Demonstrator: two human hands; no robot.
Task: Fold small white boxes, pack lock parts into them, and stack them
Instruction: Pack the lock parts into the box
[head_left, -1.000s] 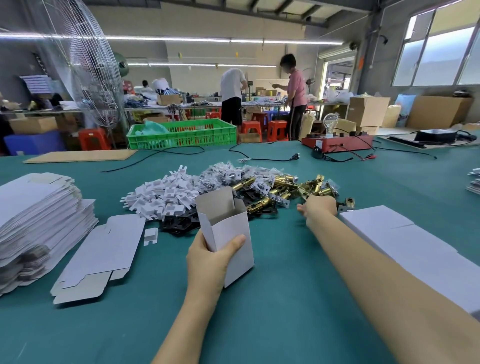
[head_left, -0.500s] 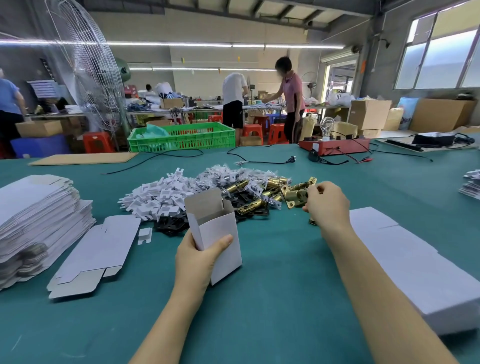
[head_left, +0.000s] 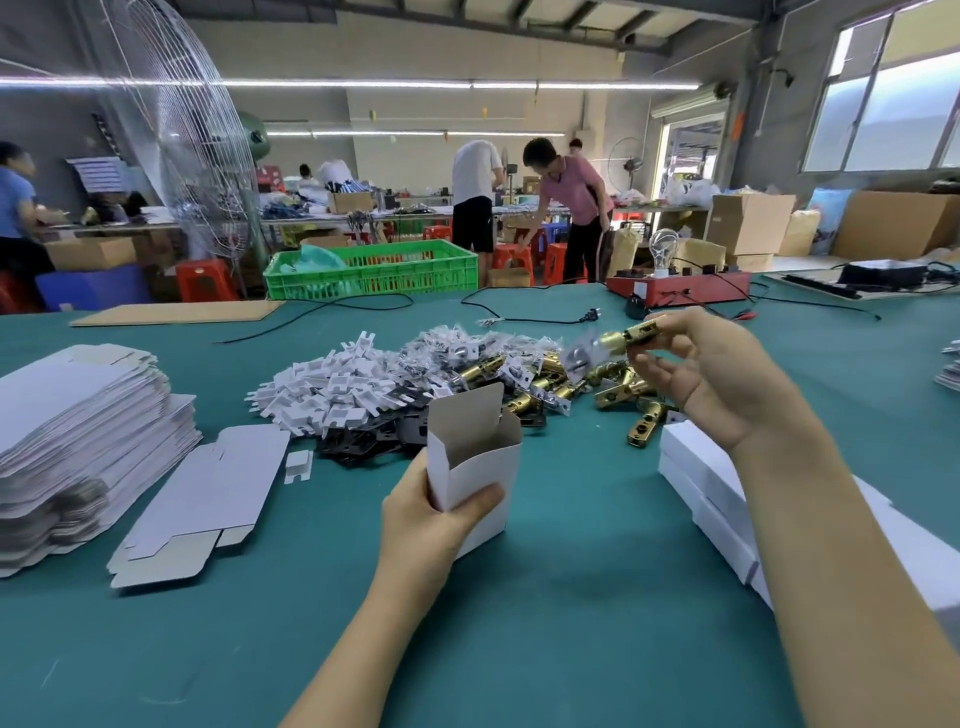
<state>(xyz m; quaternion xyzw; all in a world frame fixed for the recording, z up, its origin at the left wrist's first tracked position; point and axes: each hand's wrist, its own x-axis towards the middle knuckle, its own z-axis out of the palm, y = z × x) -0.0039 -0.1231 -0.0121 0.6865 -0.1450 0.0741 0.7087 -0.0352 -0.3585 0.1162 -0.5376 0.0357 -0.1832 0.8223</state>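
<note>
A green-covered table (head_left: 571, 597) carries flat box blanks (head_left: 78, 441), brass latches (head_left: 613, 389) and what look like white inserts (head_left: 332, 389).

The lower part of the open white box (head_left: 475, 467) is hidden behind the left hand (head_left: 431, 525), and the far end of the brass latch (head_left: 621, 338) smears into motion blur. The row of closed white boxes (head_left: 706, 483) disappears under the right forearm (head_left: 852, 545), while the stack of flat box blanks (head_left: 78, 441) is cut by the left edge. The heap of small white parts (head_left: 337, 389) is too fine to tell piece from piece.
</note>
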